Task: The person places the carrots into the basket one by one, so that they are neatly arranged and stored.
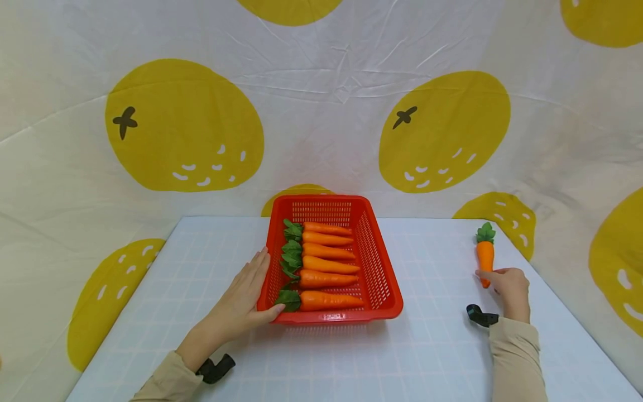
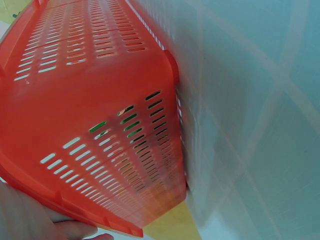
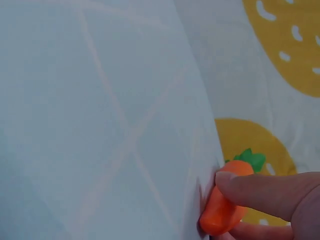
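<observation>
A red plastic basket (image 1: 388, 279) with slotted walls stands mid-table, and several orange carrots (image 1: 329, 268) lie in it side by side, green leaves toward the left. My left hand (image 1: 238, 296) holds the basket's near left corner, thumb over the front rim and fingers along the left side. In the left wrist view those fingers (image 2: 75, 229) lie along the rim of the basket (image 2: 75, 105). Over at the right, my right hand (image 1: 509, 282) pinches a single carrot (image 1: 485, 255) near its tip, leaves pointing away. In the right wrist view the thumb presses on that carrot (image 3: 222, 207).
A pale blue checked cloth covers the table (image 1: 432, 346). Behind it hangs a white curtain (image 1: 321, 139) printed with big yellow fruit. Each wrist carries a black camera mount (image 1: 216, 368). The table's right edge runs close beside the right hand.
</observation>
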### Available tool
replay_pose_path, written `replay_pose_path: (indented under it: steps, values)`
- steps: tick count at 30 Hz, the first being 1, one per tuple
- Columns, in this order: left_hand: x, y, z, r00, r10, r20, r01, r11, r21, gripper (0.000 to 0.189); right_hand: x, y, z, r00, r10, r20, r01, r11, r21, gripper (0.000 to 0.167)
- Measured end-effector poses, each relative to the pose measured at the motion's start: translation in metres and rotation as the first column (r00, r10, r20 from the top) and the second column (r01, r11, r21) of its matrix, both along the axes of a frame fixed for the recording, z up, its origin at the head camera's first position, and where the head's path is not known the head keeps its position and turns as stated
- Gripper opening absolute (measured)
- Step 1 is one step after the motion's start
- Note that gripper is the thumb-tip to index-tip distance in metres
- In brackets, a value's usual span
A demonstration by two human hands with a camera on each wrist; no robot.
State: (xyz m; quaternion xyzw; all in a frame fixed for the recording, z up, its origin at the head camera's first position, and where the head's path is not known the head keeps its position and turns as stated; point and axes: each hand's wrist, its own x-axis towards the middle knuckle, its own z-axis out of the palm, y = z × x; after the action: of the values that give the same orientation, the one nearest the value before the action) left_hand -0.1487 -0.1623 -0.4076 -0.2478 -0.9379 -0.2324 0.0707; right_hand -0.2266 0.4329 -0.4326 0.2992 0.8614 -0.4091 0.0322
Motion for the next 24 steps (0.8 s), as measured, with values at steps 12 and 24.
replay_pose_path:
  steps: [12,24]
  values:
    - [-0.0018,-0.0006,-0.0015,1.000,0.002,0.009,-0.002,1.000,-0.006,0.104,0.0009,-0.0009,-0.0048,0.996,-0.059,-0.063,0.059,0.998,-0.004,0.060]
    - [-0.0020,-0.0008,-0.0023,1.000,-0.016,-0.005,0.016,1.000,0.019,0.103,0.0004,0.0001,-0.0038,0.998,-0.048,-0.047,0.048,0.999,0.001,0.061]
